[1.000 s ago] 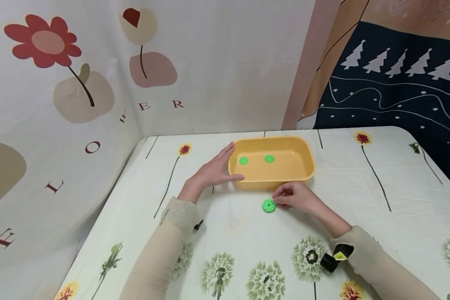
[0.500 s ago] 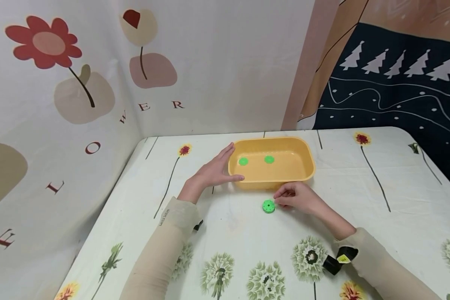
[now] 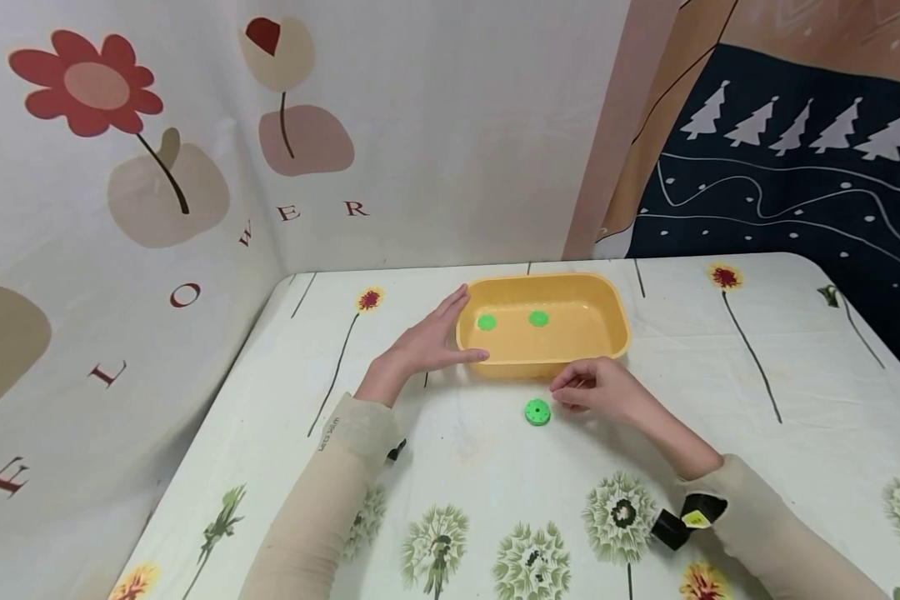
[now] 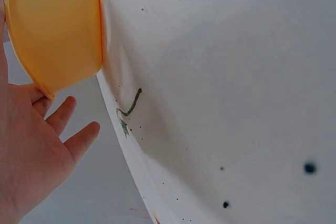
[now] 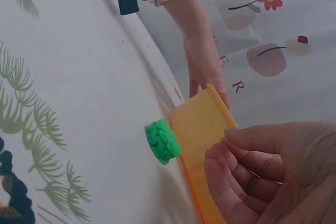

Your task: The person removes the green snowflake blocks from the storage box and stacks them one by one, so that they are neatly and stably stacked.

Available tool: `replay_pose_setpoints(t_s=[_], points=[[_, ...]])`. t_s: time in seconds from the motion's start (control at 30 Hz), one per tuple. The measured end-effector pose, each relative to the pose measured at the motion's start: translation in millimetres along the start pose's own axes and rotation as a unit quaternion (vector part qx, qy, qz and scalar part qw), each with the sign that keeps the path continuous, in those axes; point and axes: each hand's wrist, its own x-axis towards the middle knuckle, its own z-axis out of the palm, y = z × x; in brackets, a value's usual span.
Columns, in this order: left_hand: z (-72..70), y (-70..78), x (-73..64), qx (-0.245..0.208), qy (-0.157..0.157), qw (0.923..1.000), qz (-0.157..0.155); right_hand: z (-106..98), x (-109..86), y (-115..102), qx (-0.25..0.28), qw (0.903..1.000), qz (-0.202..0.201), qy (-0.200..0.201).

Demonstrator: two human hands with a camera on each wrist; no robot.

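Note:
In the head view, my left hand rests at the left end of a yellow plastic tub. Its thumb lies over the front rim and its fingers reach along the left side; the left wrist view shows straight, spread fingers by the rim. Two green discs lie inside the tub. In front of it, a green gear-like disc with small holes sits on the cloth; from the right wrist its toothed edge looks layered. Just right of it, apart, hovers my right hand, loosely curled, nothing visible in its fingers.
A white flower-printed cloth covers the table. Behind the tub hangs a pale printed curtain, and a dark tree-patterned cloth hangs at the right. A small black device is strapped to the right wrist.
My right hand has drawn slightly right and up, away from the green gear-like disc, which stays on the cloth. My left hand and the tub have not moved.

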Motion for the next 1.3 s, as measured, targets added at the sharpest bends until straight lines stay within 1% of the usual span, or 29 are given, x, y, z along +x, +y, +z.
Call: replay_pose_setpoints(t_s=[0.6, 1.3], points=[[0.5, -0.1, 1.5, 0.007, 0.0, 1.0, -0.005, -7, -2.9, -12, 0.022, 0.9997, -0.009, -0.005], [-0.1, -0.8, 1.5, 0.005, -0.001, 1.0, -0.001, -17, -2.4, -24, 0.013, 0.9996, -0.023, 0.013]])
